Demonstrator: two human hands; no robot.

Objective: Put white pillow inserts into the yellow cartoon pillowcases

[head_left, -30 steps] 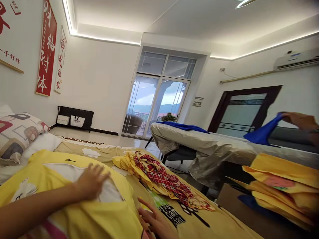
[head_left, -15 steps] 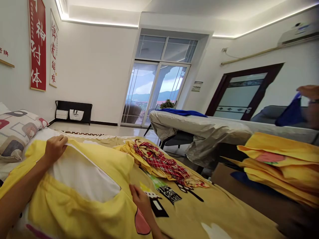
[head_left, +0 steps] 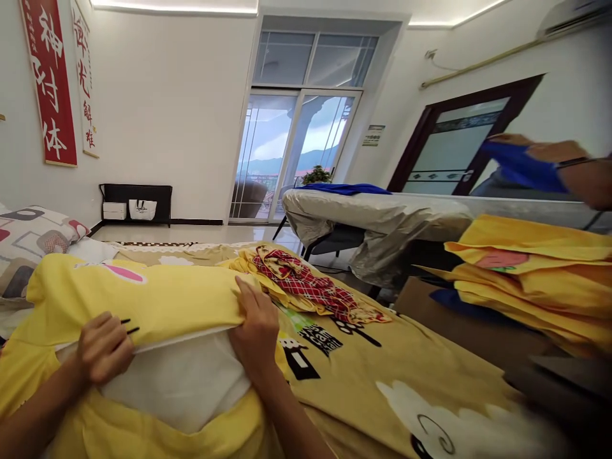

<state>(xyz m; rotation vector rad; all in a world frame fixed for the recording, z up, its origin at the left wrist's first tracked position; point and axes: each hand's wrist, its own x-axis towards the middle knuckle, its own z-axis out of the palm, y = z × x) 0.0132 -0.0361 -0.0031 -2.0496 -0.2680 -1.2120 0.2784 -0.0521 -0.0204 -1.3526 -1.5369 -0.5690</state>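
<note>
A yellow pillowcase [head_left: 186, 296] with a pink-and-white print lies in front of me. Through its opening shows a white pillow [head_left: 182, 379]. My left hand [head_left: 106, 347] is closed on the near edge of the pillowcase's upper flap, at the left of the opening. At the opening's right end, my right hand [head_left: 258, 322] grips the same flap, fingers on top and thumb hidden beneath. The pillowcase's lower part bunches toward me, below the white pillow. Both forearms reach in from the bottom of the view.
A tan patterned bedspread [head_left: 344, 376] lies under everything. Red plaid cloth [head_left: 306, 280] sits beyond my right hand. Folded yellow fabric [head_left: 540, 271] is stacked at right on a brown box [head_left: 459, 325]. Another person's hand [head_left: 559, 153] holds blue cloth [head_left: 526, 167] over a covered table [head_left: 382, 210].
My left hand has come nearer with the flap's edge, and my right hand has moved up and left onto it. The flap now covers more white pillow. The other person's blue cloth has shifted left.
</note>
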